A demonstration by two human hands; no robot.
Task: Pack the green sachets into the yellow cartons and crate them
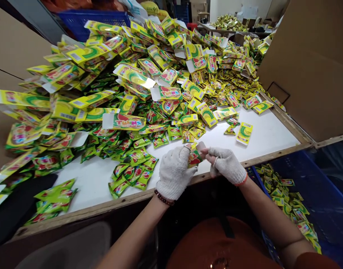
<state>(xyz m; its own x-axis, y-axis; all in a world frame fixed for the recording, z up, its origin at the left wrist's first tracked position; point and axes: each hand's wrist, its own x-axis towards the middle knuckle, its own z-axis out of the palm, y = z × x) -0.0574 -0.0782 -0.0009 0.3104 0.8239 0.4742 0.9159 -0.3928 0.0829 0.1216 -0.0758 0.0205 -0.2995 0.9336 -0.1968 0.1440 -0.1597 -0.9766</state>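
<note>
My left hand [175, 172] in a white knit glove is closed round a small yellow-green candy box [194, 157] at the table's near edge. My right hand [225, 164], also gloved with bare fingertips, pinches the box's open top flap from the right. Just beyond the hands lies a huge heap of flat and folded yellow-green cartons [132, 74]. Small green candy sachets [132, 164] are strewn to the left of my left hand. One flat carton [244, 133] lies alone on the white table top [261, 130].
A tall brown cardboard sheet [308, 63] stands along the table's right side. A blue crate [311, 194] at lower right holds several packets. A blue basket [90, 18] sits behind the heap. More sachets [55, 196] lie at the near left edge.
</note>
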